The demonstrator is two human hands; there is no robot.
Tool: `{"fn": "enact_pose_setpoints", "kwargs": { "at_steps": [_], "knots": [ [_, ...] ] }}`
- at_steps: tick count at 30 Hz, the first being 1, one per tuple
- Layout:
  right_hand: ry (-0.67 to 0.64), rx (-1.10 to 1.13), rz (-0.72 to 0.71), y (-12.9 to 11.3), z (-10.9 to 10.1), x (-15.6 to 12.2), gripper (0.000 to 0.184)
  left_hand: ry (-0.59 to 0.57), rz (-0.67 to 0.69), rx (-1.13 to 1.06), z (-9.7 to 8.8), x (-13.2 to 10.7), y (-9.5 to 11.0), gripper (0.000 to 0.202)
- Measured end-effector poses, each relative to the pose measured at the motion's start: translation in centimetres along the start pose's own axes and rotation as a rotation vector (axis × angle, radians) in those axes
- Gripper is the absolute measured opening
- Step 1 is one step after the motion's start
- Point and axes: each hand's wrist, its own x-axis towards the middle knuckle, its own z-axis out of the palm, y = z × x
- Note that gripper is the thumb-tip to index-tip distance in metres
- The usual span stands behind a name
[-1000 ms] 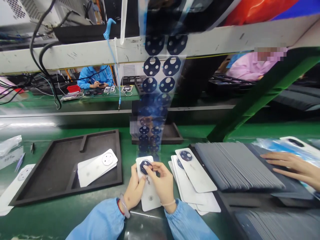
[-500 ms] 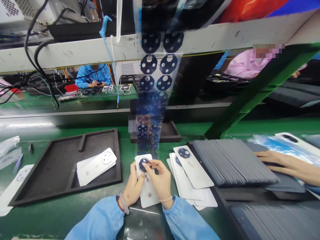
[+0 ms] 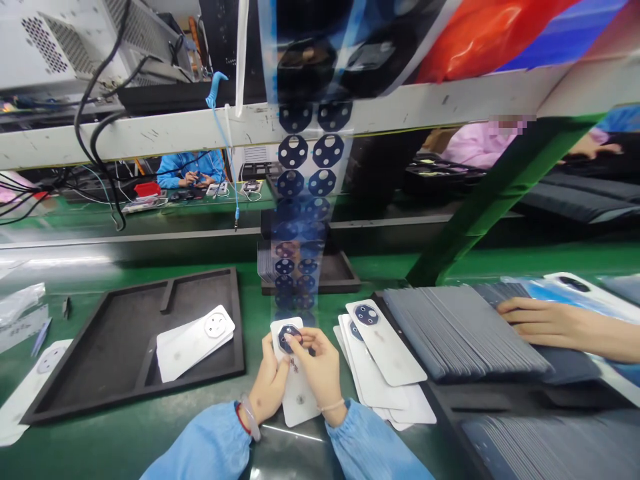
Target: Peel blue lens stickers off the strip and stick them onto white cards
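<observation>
A white phone back cover (image 3: pixel 299 405) stands in front of me, its dark octagonal camera sticker (image 3: pixel 286 331) near the top. My left hand (image 3: pixel 269 381) is closed round the cover's left edge. At the upper right, my right hand (image 3: pixel 321 368) pinches the sticker's edge, its thumb pressed on the dark face; the fingertips partly hide it. Behind the cover hangs a clear strip (image 3: pixel 327 152) of matching dark stickers in two columns. To the right lies a pile of white back covers (image 3: pixel 387 347), at least two bearing dark stickers.
On the left, a black tray (image 3: pixel 115 333) holds white covers (image 3: pixel 195 343). Grey sheets (image 3: pixel 460 330) stand packed in a tray on the right, where another person's hand (image 3: pixel 560 323) rests. A green post (image 3: pixel 500 200) slants behind them. Cables (image 3: pixel 93 127) hang at upper left.
The whole view has tilted slightly upward, so things sit a little lower. Both my hands keep their hold on the cover and sticker. The other person's hand has shifted slightly left over the grey sheets.
</observation>
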Motion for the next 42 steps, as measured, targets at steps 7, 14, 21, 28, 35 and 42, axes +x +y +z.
{"fn": "enact_pose_setpoints", "kwargs": {
  "at_steps": [7,14,21,28,35,42],
  "knots": [
    [-0.081,0.195,0.208,-0.3,-0.4,0.7,0.038,-0.022,0.031,0.008,-0.3,0.1,0.0,0.043],
    [-0.140,0.267,0.254,-1.3,-1.5,1.3,0.043,0.000,-0.014,-0.044,-0.8,0.4,-0.2,0.046],
    [-0.024,0.026,0.000,-0.6,-0.7,0.2,0.032,-0.065,-0.019,-0.048,-0.4,0.0,0.1,0.048],
    [0.012,-0.039,-0.099,-0.3,-0.5,-0.3,0.024,-0.043,-0.011,-0.056,-0.3,0.0,0.3,0.046],
    [0.005,-0.058,-0.102,0.0,-0.5,-0.3,0.024,-0.049,-0.021,-0.084,-0.3,-0.1,-0.1,0.049],
    [0.000,-0.049,-0.087,-0.2,-0.5,-0.3,0.029,-0.049,-0.042,-0.121,-0.3,0.0,0.1,0.050]
  ]
}}
